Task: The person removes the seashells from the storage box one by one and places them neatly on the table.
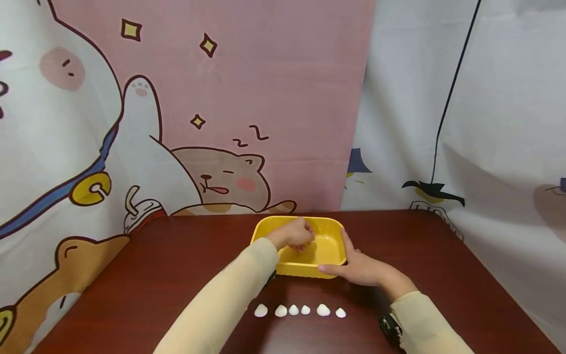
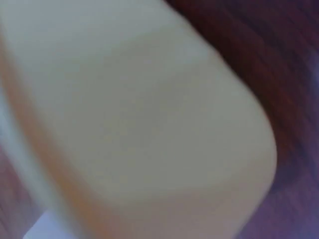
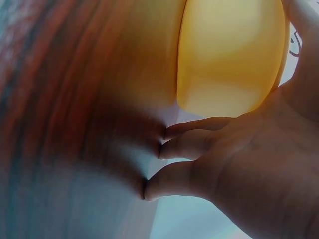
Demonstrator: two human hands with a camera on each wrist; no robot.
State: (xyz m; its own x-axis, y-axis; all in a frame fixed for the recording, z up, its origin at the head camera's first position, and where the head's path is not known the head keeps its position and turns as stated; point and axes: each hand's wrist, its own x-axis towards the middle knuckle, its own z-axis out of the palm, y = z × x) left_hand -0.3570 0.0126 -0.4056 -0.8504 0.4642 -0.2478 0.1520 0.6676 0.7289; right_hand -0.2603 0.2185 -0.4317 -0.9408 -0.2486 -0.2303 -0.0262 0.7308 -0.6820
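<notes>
A yellow rectangular basin (image 1: 325, 250) stands on the dark red-brown table. My left hand (image 1: 295, 235) reaches inside it with bent fingers; whether they pinch something is too small to tell. Against the basin's near right corner rests my right hand (image 1: 360, 268), thumb along the front wall and a finger up by the right rim. In the right wrist view, its other fingers (image 3: 174, 180) are spread and their tips touch the tabletop beside the yellow wall. Several small white shell-like pieces, one a larger piece (image 1: 323, 309), lie in a row in front of the basin.
The table (image 1: 185, 265) runs back to a printed cartoon cloth (image 1: 283, 98) hanging behind and along both sides. A dark band (image 1: 391, 328) sits on the right wrist. The left wrist view is mostly a pale sleeve (image 2: 149, 114).
</notes>
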